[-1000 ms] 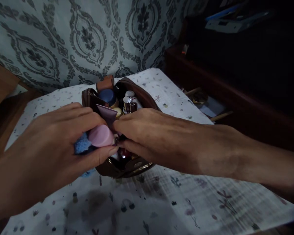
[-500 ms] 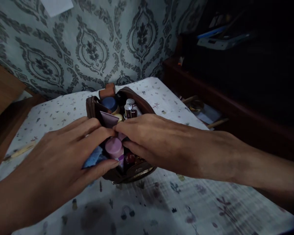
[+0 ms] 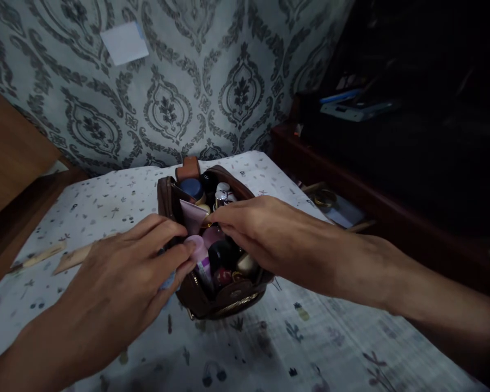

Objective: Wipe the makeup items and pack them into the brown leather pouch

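Bag [image 3: 166, 198] sits unzipped on the printed cloth [image 3: 98, 207], mouth up, its right side partly covered by the right hand [image 3: 269, 234]. Strap [image 3: 188, 170] lies at the far end.

Left hand [image 3: 118, 277]: over the near left rim, fingers bent, fingertips at the pink cap of a tube [image 3: 204, 268] standing tilted in the bag. Thumb and finger overlap there; cannot tell whether they grip the cap or only rest against it. Tube's lower end is sunk out of sight.

Right hand: reaches in from the right, fingers bunched near the middle of the bag, by a pale card [image 3: 191, 214]. A small gold glint shows at the fingertips; its source is not readable. Cannot tell whether the grip is closed on anything, since the back of the hand hides the other fingers.

Other contents: blue-lidded jar [image 3: 191, 189] behind the card; silver-topped bottle [image 3: 221, 197], partly covered by the hand; black item [image 3: 221, 255], identity unclear in shadow; red item [image 3: 222, 279] near the front, only its top visible. Blue cloth [image 3: 168, 281] shows as a sliver beside the left hand.

Both forearms cut off by the frame. Upper right very dark; blue-edged object [image 3: 353, 110] there, not identifiable.
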Demonstrator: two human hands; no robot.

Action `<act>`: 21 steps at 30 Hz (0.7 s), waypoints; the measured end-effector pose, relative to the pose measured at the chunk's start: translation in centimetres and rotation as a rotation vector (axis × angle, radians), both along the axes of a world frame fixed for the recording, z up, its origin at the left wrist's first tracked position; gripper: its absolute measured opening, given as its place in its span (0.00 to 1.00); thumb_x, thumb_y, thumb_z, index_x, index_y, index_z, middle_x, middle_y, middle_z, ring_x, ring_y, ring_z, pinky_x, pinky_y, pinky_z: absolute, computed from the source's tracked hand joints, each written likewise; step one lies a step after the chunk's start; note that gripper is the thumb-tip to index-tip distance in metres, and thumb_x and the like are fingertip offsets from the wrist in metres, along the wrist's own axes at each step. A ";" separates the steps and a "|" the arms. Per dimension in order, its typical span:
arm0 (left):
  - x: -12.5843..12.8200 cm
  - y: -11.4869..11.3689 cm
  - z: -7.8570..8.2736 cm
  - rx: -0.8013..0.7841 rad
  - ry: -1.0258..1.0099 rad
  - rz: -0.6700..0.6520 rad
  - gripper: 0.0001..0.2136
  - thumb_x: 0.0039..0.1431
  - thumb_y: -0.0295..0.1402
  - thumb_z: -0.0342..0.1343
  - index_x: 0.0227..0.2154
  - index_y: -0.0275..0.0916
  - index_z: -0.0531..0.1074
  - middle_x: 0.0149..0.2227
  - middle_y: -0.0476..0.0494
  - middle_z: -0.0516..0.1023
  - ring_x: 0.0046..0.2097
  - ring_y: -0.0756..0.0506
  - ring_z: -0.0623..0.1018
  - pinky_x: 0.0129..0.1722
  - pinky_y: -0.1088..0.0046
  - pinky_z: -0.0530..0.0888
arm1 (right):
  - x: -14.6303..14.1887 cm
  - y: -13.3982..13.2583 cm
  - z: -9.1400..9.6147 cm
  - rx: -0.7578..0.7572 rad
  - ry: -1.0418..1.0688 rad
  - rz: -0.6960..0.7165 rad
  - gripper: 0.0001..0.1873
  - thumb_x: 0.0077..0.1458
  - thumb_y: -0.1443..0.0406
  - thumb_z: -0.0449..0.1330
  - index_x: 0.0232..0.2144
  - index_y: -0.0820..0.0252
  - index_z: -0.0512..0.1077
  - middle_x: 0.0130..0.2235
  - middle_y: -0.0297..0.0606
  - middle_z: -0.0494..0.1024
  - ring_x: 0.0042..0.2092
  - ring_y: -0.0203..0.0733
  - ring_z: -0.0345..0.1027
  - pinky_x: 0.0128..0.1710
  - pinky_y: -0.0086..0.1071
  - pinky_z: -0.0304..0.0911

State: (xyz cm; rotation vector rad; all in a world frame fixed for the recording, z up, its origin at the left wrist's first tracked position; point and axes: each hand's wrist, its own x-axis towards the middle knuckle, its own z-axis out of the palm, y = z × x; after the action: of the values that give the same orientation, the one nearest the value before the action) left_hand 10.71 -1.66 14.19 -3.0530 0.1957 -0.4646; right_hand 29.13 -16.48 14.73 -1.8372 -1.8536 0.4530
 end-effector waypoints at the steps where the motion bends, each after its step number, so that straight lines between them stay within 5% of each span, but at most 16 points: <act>1: 0.0 -0.1 0.0 0.020 -0.018 0.001 0.12 0.69 0.32 0.47 0.40 0.41 0.76 0.42 0.42 0.77 0.45 0.42 0.76 0.38 0.65 0.77 | 0.0 0.0 0.1 -0.008 -0.017 -0.011 0.09 0.63 0.71 0.53 0.38 0.60 0.73 0.30 0.32 0.76 0.29 0.33 0.67 0.30 0.26 0.58; 11: -0.9 -0.2 -0.6 0.027 -0.062 0.009 0.12 0.70 0.30 0.46 0.41 0.40 0.75 0.46 0.41 0.78 0.48 0.42 0.74 0.44 0.63 0.78 | -1.1 1.8 0.7 -0.230 -0.470 0.110 0.05 0.57 0.75 0.60 0.35 0.65 0.75 0.37 0.42 0.80 0.38 0.44 0.73 0.31 0.31 0.55; 21: -0.7 -0.5 -0.9 0.000 -0.069 0.003 0.12 0.70 0.30 0.45 0.37 0.39 0.74 0.42 0.41 0.77 0.47 0.41 0.74 0.41 0.64 0.77 | -1.0 2.8 1.1 -0.359 -0.496 0.197 0.09 0.58 0.70 0.62 0.42 0.68 0.77 0.42 0.45 0.81 0.45 0.47 0.73 0.37 0.32 0.60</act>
State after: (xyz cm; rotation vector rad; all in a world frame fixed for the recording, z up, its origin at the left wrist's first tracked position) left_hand 10.05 -2.14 13.34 -3.0311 0.1875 -0.5680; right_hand 28.12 -13.64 15.82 -2.1563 -2.4296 0.4491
